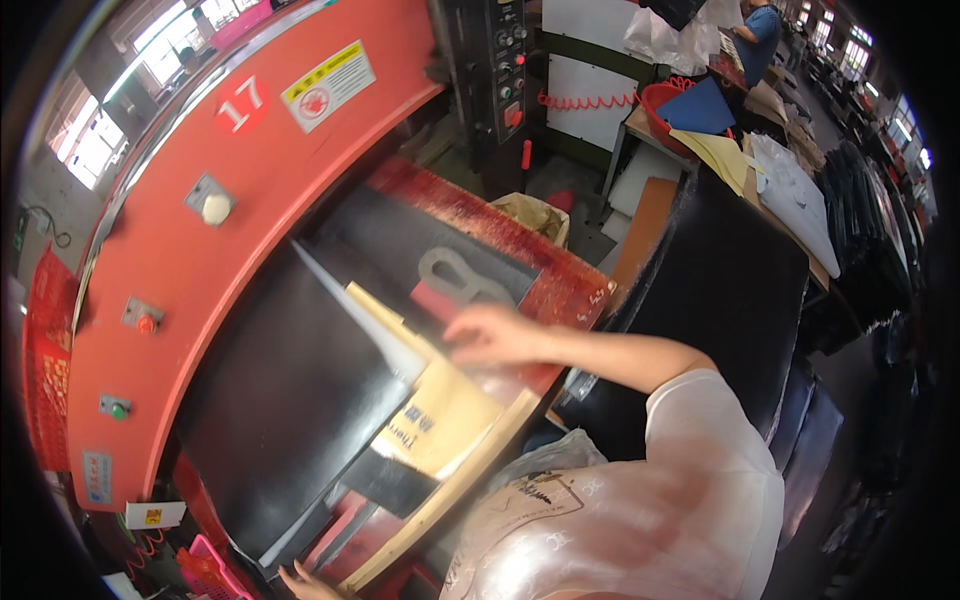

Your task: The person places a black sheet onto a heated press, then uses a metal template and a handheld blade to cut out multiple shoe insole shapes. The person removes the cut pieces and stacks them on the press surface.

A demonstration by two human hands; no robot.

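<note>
My right hand (492, 335) reaches over the press bed, slightly blurred, its fingers loosely apart with nothing visible in them. Just beyond it lies a grey looped piece (455, 275) beside a red strip (437, 301). A large shiny black sheet (290, 370) covers much of the bed, its near edge lifted and showing a pale underside. Close to that edge is a yellow printed card (450, 410), with a small black piece (392, 480) nearer me. At the lower edge, my left hand (308, 584) shows only partly, its fingers apart near the bed's front corner.
The curved red press beam (240, 170) with push buttons spans the left. Behind the bed stands a control panel (507, 70). A wooden bar (450, 485) edges the bed's front. On the right are black sheets (720, 290) and a red basin (665, 105). A person (760, 40) stands farther back.
</note>
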